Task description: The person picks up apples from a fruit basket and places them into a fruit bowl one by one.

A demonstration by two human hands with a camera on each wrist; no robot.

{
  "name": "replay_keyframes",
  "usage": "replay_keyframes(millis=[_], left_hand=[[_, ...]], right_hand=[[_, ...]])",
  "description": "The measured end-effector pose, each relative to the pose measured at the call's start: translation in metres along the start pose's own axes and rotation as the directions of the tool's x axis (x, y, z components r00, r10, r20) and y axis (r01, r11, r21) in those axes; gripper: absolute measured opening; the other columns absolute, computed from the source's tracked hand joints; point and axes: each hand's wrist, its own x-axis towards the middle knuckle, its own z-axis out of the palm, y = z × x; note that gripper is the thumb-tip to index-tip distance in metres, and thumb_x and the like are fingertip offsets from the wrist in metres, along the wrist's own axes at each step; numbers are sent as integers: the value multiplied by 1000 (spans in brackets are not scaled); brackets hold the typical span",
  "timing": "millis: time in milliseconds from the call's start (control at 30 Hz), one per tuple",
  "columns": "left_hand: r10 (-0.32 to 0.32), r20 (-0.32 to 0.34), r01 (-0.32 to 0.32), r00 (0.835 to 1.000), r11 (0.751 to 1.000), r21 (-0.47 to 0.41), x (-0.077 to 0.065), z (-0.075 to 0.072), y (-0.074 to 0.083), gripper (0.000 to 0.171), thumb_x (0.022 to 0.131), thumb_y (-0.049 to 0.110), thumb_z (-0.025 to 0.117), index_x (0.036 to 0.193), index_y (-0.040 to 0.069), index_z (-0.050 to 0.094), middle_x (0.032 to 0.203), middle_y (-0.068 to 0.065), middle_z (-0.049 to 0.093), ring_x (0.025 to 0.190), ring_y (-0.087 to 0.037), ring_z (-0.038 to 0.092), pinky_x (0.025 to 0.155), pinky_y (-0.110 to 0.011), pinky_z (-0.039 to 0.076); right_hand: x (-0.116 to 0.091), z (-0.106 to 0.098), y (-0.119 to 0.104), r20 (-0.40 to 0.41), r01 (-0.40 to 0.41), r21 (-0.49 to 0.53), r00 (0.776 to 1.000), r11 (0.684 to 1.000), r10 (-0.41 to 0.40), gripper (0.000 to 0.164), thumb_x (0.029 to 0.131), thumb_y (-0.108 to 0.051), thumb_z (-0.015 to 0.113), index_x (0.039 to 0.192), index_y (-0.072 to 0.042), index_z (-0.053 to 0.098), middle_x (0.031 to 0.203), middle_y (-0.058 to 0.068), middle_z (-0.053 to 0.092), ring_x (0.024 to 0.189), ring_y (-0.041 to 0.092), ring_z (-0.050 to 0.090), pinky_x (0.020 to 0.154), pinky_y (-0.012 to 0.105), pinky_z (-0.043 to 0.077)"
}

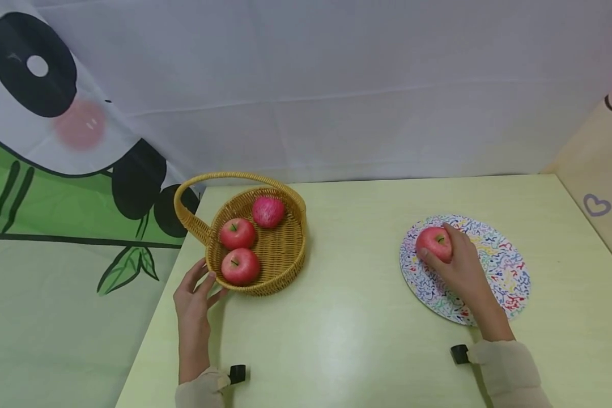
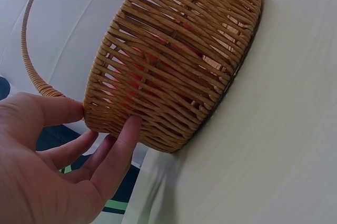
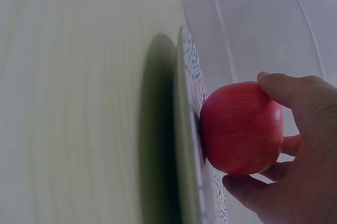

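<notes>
On the right, my right hand [image 1: 461, 266] grips a red apple [image 1: 434, 244] from above, thumb on the near side. The right wrist view shows that apple [image 3: 242, 128] against the face of a round patterned plate [image 3: 192, 71]. My left hand [image 1: 192, 300] is at the near left side of a woven basket [image 1: 280, 258], fingertips touching its outer wall near the rim. In the left wrist view the fingers of the left hand [image 2: 68, 155] press on the wicker [image 2: 168, 61] without wrapping round it. Inside lie two smooth red apples [image 1: 241, 267] and a darker pink, streaked fruit [image 1: 268, 212].
The basket's tall handle [image 1: 234, 175] arches over its far left side. A pale yellow table [image 1: 347, 317] lies beneath everything. Behind it hangs a white cloth [image 1: 336, 124], with a printed cartoon figure [image 1: 56, 187] at the left. Each sleeve has a small black device [image 1: 237, 373] near the cuff.
</notes>
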Motion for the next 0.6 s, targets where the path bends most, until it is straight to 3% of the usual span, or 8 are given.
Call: replay_keyframes(millis=[400, 600], left_hand=[[1, -9, -2, 1000, 1000, -19, -1, 0, 0, 52, 103, 23, 67, 153, 22, 53, 135, 8, 54, 111, -7, 64, 78, -23, 65], [5, -9, -5, 1000, 1000, -2, 0, 0, -1, 53, 103, 25, 66, 154, 23, 52, 137, 7, 54, 112, -8, 64, 78, -23, 65]], right_hand=[[0, 0, -3, -43, 59, -10, 997, 998, -59, 85, 96, -30, 75, 159, 5, 30, 151, 33, 43, 134, 52, 41, 91, 71, 58], [0, -1, -6, -131, 65, -10, 989, 998, -66, 76, 96, -24, 76, 158, -1, 37, 157, 29, 43, 143, 53, 37, 99, 74, 52]])
